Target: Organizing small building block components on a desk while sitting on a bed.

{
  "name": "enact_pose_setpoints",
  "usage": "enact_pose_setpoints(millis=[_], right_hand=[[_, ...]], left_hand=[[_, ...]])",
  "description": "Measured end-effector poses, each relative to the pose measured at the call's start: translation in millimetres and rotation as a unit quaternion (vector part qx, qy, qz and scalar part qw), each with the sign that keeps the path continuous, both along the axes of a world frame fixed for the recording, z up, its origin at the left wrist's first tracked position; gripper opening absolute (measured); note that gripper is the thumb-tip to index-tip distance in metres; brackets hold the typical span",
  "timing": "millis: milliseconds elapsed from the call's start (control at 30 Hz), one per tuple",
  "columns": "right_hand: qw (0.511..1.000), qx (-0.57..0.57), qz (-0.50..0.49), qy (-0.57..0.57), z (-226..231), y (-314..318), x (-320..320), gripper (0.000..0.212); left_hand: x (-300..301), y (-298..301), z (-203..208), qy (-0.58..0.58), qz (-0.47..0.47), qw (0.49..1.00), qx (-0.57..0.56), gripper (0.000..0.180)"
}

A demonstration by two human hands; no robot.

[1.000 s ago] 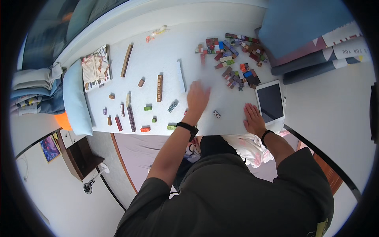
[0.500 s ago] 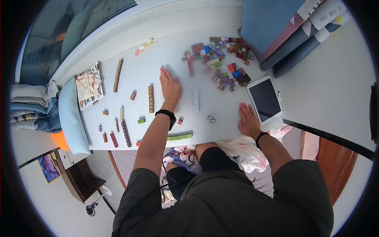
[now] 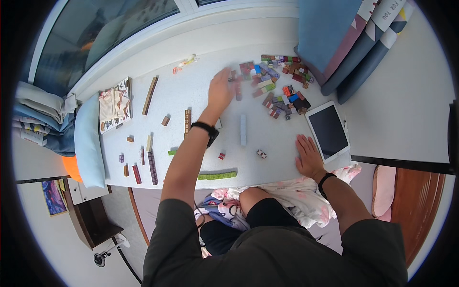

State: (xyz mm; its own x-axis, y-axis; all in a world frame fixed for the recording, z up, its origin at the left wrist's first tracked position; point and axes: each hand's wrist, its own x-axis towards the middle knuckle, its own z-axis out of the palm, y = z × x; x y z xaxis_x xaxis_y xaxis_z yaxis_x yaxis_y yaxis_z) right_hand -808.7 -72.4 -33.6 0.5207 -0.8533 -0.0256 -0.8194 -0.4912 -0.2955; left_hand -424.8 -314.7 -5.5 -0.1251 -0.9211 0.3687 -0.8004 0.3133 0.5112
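Note:
My left hand [image 3: 221, 92] reaches to the left edge of a loose heap of small coloured blocks [image 3: 263, 76]. Its fingers are smeared by motion, and so are the blocks beside them, so a grip cannot be made out. My right hand [image 3: 308, 155] lies flat on the table with fingers spread, just left of a white tablet [image 3: 327, 130] with a dark screen. Between the hands stands a pale blue row of blocks [image 3: 243, 129]. Partly behind my left forearm is a brown row [image 3: 187, 122]. A green row [image 3: 217, 175] lies near the front edge.
More block rows, one long and brown [image 3: 150, 95], one dark purple [image 3: 152, 168], lie on the left with several single blocks. A light blue cushion [image 3: 89, 143] and a cloth-covered stack [image 3: 114, 105] border that end. A crinkled wrapper [image 3: 184, 63] lies at the back.
My left hand has moved right and away from me, to the heap's left edge. My right hand stays flat beside the tablet. The whole view has shifted slightly.

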Motion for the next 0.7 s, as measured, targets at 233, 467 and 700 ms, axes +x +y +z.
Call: enact_pose_setpoints(millis=[233, 467, 700], right_hand=[[0.999, -0.030, 0.014, -0.029, -7, 1, 2, 0.071], [0.999, -0.026, 0.004, -0.022, -4, 0, -3, 0.071], [0.999, -0.025, 0.004, -0.024, -2, 0, -2, 0.071]], left_hand=[[-19, -64, -11, -0.065, -0.136, 0.986, 0.072, 0.041], [13, -61, -1, 0.170, -0.056, 0.975, 0.129, 0.025], [92, -62, -11, -0.062, -0.024, 0.984, 0.163, 0.035]])
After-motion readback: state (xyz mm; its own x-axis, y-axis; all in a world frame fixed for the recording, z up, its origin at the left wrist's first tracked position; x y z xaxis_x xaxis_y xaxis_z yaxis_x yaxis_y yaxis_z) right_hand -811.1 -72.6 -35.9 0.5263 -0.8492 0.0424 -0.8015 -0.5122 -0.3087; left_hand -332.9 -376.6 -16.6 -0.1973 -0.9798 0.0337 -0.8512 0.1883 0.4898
